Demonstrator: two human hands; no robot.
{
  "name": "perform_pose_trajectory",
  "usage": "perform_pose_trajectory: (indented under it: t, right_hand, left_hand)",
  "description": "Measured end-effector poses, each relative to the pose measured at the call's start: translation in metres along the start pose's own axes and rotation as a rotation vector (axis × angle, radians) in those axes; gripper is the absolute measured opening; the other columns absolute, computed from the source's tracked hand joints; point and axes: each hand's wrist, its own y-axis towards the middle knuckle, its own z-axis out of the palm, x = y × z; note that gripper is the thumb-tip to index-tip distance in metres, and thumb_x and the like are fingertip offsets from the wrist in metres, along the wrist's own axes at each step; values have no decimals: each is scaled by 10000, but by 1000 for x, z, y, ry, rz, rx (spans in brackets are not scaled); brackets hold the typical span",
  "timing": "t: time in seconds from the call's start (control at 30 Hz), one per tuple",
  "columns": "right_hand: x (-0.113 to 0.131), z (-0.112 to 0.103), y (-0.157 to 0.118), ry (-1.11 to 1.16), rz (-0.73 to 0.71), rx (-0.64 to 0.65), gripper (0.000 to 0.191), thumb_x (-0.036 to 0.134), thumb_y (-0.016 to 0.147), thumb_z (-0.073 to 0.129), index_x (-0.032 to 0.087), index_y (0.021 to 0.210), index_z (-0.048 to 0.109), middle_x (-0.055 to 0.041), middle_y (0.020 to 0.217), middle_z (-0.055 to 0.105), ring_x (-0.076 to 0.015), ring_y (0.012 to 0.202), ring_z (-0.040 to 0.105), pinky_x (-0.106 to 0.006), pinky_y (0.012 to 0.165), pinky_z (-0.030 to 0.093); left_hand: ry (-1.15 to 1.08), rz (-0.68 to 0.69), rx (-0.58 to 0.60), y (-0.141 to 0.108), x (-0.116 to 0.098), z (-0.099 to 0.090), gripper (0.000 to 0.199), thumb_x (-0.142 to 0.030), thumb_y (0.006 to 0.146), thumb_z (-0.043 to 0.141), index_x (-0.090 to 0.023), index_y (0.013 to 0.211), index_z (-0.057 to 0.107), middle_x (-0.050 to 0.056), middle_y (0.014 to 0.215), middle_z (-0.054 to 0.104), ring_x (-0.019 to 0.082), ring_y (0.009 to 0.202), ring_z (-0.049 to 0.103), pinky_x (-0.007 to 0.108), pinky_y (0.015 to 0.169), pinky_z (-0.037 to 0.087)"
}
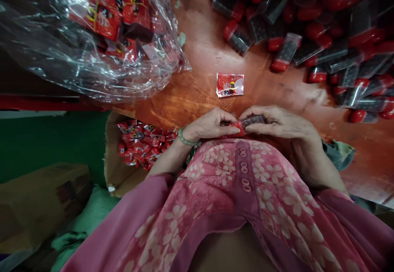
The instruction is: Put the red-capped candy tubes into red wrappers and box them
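Close to my body, at the near edge of the table, both hands meet. My left hand (217, 124) is closed, its fingers pinching a small printed red wrapper (234, 129). In my closed right hand (278, 123) is a small clear container with dark contents (253, 121). Its left end meets the wrapper; whether it is inside the wrapper or only against it, I cannot tell. A single flat red packet (230, 85) lies on the table just beyond my hands.
A large clear plastic bag (147, 81) holding red packets lies at the upper left. Red-capped containers (286, 52) are heaped at the upper right. Below the table's left edge, a cardboard box (112, 157) holds many red wrapped pieces (143, 142). Some cloth (340, 155) is by my right forearm.
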Motion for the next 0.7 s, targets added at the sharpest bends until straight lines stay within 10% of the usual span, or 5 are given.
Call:
perform_pose_trajectory:
  t: [0.23, 0.53, 0.7]
  right_hand:
    - [8, 5, -4, -236, -76, -95, 344, 459, 1003, 536, 196, 1188, 660, -72, 1078, 776, -208, 917, 724, -313, 798, 497]
    - [7, 20, -9, -304, -89, -68, 273, 426, 1035, 494, 230, 1179, 619, -57, 1110, 761, -211, 977, 723, -318, 825, 497]
    - [2, 25, -6, -168, -52, -105, 310, 449, 1030, 488, 207, 1194, 588, -63, 1093, 742, -198, 934, 701, -314, 803, 492]
  left_hand:
    - [131, -7, -135, 1, 1, 6, 418, -526, 803, 725, -119, 713, 687, -31, 613, 539, 80, 580, 450, 211, 555, 343]
    - [87, -25, -35, 3, 1, 12, 576, -664, 802, 661, -128, 605, 596, -33, 593, 450, 74, 567, 374, 220, 540, 305]
    - [178, -63, -51, -8, -5, 3, 472, -589, 827, 660, -118, 820, 687, -32, 698, 511, 90, 659, 435, 208, 612, 341]
